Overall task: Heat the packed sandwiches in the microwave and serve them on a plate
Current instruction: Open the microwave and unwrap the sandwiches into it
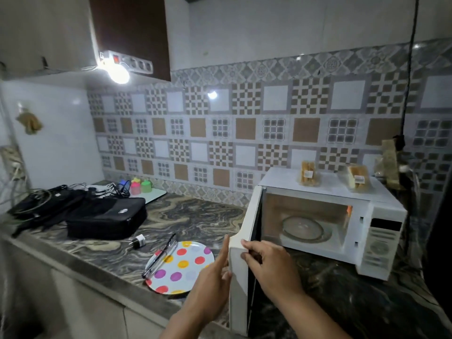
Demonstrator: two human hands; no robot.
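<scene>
On the marbled desk [195, 216], at ten o'clock, lie black bags [105, 217] with cables. A white charger plug [139, 241] sits nearer the middle. The polka-dot plate [181, 266] carries tongs [160, 256] across its left rim. The left hand [212, 277] presses straight fingers against the outer face of the open microwave door [241, 265]; its grip is released. The right hand [266, 263] curls its fingers round the door's edge, grasping it. At two o'clock the microwave [342, 221] stands open, its glass turntable [303, 227] bare. Two packed sandwiches [308, 173] [358, 178] rest on the microwave's top, well apart.
</scene>
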